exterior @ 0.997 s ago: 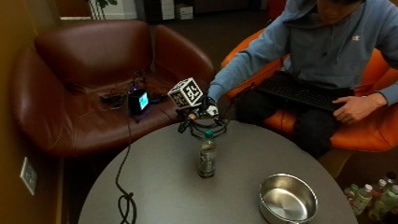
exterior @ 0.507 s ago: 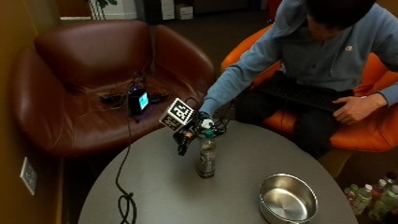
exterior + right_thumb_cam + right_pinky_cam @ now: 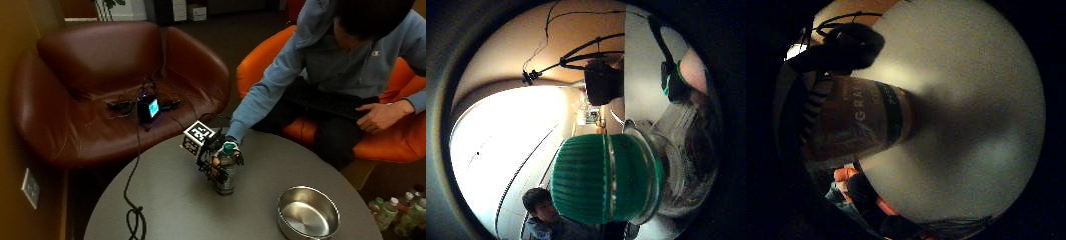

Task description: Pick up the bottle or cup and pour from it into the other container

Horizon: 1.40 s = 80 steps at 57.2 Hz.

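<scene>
A clear bottle [image 3: 225,181] with a green cap [image 3: 229,147] stands upright on the round grey table [image 3: 173,205]. My gloved right hand [image 3: 217,161] is at its upper body, fingers curled round it from the armchair side. The little finger side palm view is largely taken up by the bottle's label [image 3: 863,125], with a black finger [image 3: 843,47] curled over it. The cap [image 3: 601,177] and the clear shoulder [image 3: 676,170] sit close in the thumb side palm view. A steel bowl [image 3: 308,216] rests near the table's front right edge, apart from the bottle.
A black cable [image 3: 133,215] trails over the table's left part. A brown leather armchair [image 3: 100,90] with a small lit device [image 3: 149,108] stands behind the table. The person sits in an orange chair [image 3: 393,135]. Several small bottles [image 3: 399,210] stand on the floor at right.
My hand has come down from above the bottle's cap to its side and now wraps its upper body. The bottle still stands in the same spot on the table.
</scene>
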Available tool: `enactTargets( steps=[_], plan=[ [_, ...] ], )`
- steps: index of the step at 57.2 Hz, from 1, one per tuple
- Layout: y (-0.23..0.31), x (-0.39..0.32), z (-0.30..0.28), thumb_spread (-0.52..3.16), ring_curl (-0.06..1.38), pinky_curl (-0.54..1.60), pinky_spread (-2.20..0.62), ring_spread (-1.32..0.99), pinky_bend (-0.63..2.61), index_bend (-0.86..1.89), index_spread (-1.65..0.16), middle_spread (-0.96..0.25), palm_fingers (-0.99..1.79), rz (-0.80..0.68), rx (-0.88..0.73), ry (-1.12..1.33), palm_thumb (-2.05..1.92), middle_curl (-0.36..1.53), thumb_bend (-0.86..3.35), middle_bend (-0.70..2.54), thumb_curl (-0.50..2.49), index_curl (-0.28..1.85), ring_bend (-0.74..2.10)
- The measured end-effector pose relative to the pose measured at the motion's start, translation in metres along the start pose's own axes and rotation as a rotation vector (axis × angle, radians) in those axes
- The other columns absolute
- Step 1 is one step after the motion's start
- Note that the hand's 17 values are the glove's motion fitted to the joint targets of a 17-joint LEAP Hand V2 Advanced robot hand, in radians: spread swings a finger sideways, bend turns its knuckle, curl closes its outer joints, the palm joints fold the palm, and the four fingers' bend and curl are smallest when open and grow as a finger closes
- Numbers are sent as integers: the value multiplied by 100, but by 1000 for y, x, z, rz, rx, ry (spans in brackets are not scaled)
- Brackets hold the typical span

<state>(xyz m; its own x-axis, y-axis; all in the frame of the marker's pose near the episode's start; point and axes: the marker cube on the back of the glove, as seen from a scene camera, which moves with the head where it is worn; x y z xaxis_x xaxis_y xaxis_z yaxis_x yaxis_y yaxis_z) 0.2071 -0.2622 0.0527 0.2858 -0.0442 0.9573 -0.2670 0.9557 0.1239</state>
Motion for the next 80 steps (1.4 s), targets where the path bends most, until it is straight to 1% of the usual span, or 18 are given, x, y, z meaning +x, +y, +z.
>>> enactTargets(
  steps=[6, 10, 13, 18, 28, 37, 41, 46, 53, 61, 66, 69, 75, 80],
  plan=[
    [-6, -7, 11, 58, 32, 27, 5, -15, 19, 28, -26, -10, 101, 6, 63, 1, 96, 41, 0, 43, 51, 35, 46],
    [-9, -14, 18, 50, 33, 28, 0, -16, 19, 23, -24, -10, 107, 13, 59, 20, 97, 42, -2, 42, 54, 36, 46],
    [-2, -8, 19, 45, 35, 28, -3, -16, 18, 21, -23, -10, 110, 8, 39, 54, 98, 43, -2, 41, 56, 37, 45],
    [17, 8, 20, 39, 36, 29, -6, -17, 18, 18, -22, -10, 113, -3, -13, 161, 99, 44, -3, 40, 59, 39, 45],
    [34, -29, 42, 33, 39, 32, -9, -17, 20, 16, -20, -10, 115, -45, -148, 436, 98, 46, -4, 38, 63, 41, 44],
    [32, -76, 68, 31, 40, 34, -11, -17, 20, 16, -19, -9, 115, 28, -331, 681, 98, 47, -4, 38, 66, 41, 44],
    [35, -87, 77, 30, 40, 34, -11, -17, 21, 16, -19, -9, 116, 67, -382, 780, 98, 48, -4, 38, 67, 41, 44],
    [32, -102, 91, 30, 41, 35, -11, -17, 21, 16, -18, -9, 115, 107, -404, 943, 98, 48, -4, 38, 68, 42, 44],
    [23, -113, 108, 30, 42, 35, -12, -17, 21, 16, -18, -10, 115, 135, -352, 1210, 97, 49, -4, 37, 68, 42, 43],
    [13, -129, 130, 31, 42, 36, -12, -17, 20, 16, -18, -10, 115, 155, -409, 1497, 97, 49, -4, 37, 69, 42, 43],
    [7, -132, 147, 32, 42, 36, -12, -17, 20, 15, -18, -10, 115, 172, -393, 1651, 96, 50, -4, 37, 69, 42, 43],
    [12, -131, 157, 33, 42, 36, -12, -17, 20, 15, -18, -10, 115, 183, -394, 1773, 95, 50, -4, 37, 70, 42, 43],
    [24, -130, 180, 34, 43, 37, -12, -18, 20, 15, -18, -10, 115, 139, -400, 2122, 95, 50, -4, 37, 70, 42, 43],
    [24, -131, 197, 36, 43, 37, -12, -18, 21, 15, -18, -11, 115, 89, -391, 2299, 93, 50, -4, 36, 70, 42, 44]
  ],
)
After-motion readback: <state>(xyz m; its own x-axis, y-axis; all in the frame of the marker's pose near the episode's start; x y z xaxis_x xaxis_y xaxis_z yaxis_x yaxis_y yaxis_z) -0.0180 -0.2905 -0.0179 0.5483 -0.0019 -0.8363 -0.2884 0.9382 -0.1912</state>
